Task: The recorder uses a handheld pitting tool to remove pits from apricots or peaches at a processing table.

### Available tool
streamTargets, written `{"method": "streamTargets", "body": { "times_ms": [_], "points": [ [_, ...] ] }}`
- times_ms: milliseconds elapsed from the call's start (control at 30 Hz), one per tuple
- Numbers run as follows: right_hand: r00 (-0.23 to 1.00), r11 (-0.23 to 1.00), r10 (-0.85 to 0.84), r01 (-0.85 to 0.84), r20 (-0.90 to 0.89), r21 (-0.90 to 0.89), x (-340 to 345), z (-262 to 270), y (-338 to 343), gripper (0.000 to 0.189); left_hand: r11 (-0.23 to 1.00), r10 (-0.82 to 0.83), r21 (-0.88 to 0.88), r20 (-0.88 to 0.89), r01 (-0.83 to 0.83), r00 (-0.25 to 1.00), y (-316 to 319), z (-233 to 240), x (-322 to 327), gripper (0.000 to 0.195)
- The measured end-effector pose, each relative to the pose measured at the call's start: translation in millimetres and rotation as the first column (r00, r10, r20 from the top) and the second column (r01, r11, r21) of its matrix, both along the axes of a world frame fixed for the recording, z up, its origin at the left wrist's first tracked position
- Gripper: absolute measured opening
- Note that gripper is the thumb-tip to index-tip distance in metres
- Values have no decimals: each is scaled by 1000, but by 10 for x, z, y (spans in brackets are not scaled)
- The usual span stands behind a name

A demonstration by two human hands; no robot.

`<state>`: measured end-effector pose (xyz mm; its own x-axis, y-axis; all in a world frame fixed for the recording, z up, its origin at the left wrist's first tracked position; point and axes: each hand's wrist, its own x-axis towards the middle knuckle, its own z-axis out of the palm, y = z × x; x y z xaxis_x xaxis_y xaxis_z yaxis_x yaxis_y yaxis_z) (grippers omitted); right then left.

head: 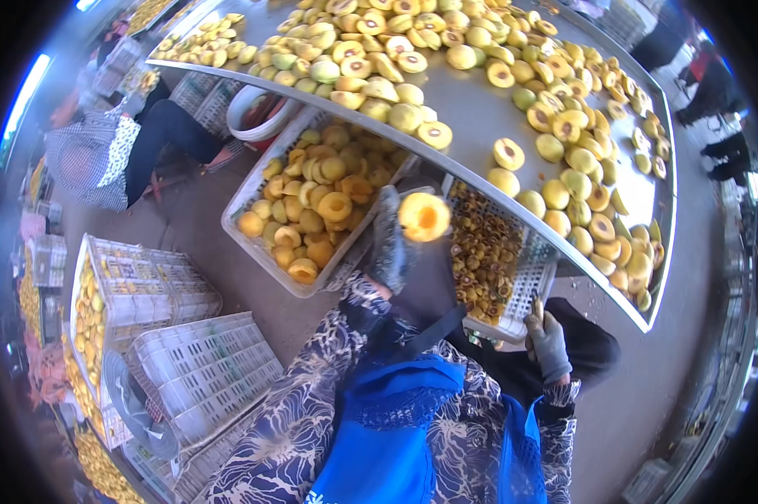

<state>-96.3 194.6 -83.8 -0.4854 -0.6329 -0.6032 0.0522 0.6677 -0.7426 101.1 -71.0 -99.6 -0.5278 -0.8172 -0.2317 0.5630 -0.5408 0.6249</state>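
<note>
My left hand [388, 246], in a grey glove, holds a yellow peach half [439, 232] cut side up, with an empty hollow where the stone sat. It is over my lap, between two crates. At the left, a white plastic crate [246, 255] holds pitted peach halves [309, 217]. To the right, a white perforated crate [511, 309] is filled with peach stones and scraps [483, 258]. My right hand [548, 345], also gloved, grips a small slim tool [536, 307] beside that crate; its tip is too small to make out.
A metal-rimmed table [461, 94] bearing many peach halves with stones [410, 38] overhangs both crates. A white bucket [262, 120] stands behind the left crate. Stacked crates [209, 365], a hat [136, 403] and a seated person [120, 145] are at the left.
</note>
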Motion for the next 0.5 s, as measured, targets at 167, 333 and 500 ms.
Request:
{"method": "streamTargets", "body": {
  "times_ms": [167,333,500],
  "points": [
    [998,995,50,-54,46,88,83,-100,-18,24,962,216,146,115,-231,970,-668,-251,722,61],
    [980,971,192,-181,-57,155,115,-211,-299,29,699,598,-714,546,-48,586,-1531,-530,1089,53],
    [998,990,24,-32,57,140,15,-139,-322,26,251,962,-913,273,321,26,-1760,-756,1218,47]
  ]
}}
